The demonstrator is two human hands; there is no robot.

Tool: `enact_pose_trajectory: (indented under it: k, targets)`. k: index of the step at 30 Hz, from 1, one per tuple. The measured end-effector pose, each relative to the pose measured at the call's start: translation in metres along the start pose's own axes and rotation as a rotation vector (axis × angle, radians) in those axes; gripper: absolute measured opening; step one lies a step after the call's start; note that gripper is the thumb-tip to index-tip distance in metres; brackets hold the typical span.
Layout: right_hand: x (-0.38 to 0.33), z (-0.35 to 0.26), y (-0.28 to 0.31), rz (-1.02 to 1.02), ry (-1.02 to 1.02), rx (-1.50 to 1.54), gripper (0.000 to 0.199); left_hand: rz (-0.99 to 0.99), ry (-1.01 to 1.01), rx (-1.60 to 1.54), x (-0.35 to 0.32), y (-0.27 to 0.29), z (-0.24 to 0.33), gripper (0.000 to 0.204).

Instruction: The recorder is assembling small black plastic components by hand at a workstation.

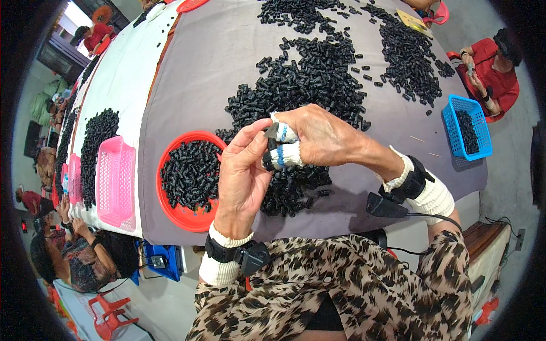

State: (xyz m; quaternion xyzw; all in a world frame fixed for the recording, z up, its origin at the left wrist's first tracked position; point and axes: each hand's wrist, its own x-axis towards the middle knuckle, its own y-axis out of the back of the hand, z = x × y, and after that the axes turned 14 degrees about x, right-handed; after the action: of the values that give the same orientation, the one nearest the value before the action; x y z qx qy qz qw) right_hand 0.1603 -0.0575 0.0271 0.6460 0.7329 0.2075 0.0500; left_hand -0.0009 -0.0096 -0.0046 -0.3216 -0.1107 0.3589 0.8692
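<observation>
My left hand (244, 173) and my right hand (321, 136) meet above the table, both closed. Between my left thumb and fingertips is a small black cylindrical piece (271, 144), mostly hidden by the fingers. A small dark, flat, blade-like tool (273, 131) shows at the fingertips of my right hand; white bands with blue marks wrap those fingers. Beneath and beyond my hands spreads a large heap of short black cylindrical pieces (307, 79). Just left of my left hand sits a round red basin (161, 187), filled with similar black pieces.
A grey cloth (187, 79) covers the table. Pink baskets (116, 196) stand on the white-covered table at left. Near the right edge is a blue basket (482, 128) with black pieces; a person in red (495, 74) sits beyond it. Other people sit at left.
</observation>
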Motion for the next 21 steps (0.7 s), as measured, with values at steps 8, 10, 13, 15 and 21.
enact_pose_trajectory:
  k: [8,10,13,15,21]
  targets:
    - [-0.0033,-0.0071,-0.0012,0.067,0.009,0.101,0.034,0.017,-0.002,-0.039,-0.0026,-0.0078,0.0037,0.025]
    - [-0.0044,-0.0064,-0.0018,0.094,-0.002,0.128,0.035,-0.029,-0.002,-0.097,-0.0015,-0.0062,0.0014,0.024]
    - [-0.0051,-0.006,-0.0007,0.121,-0.039,0.145,0.036,-0.002,0.02,-0.076,-0.0002,-0.0052,0.0,0.024]
    - [-0.0049,-0.0062,-0.0004,0.119,-0.062,0.137,0.036,-0.008,0.023,-0.094,-0.0011,-0.0065,0.0014,0.025]
    - [-0.0055,-0.0029,-0.0023,0.13,-0.043,0.138,0.035,0.045,0.016,0.121,0.0,-0.011,0.0041,0.025]
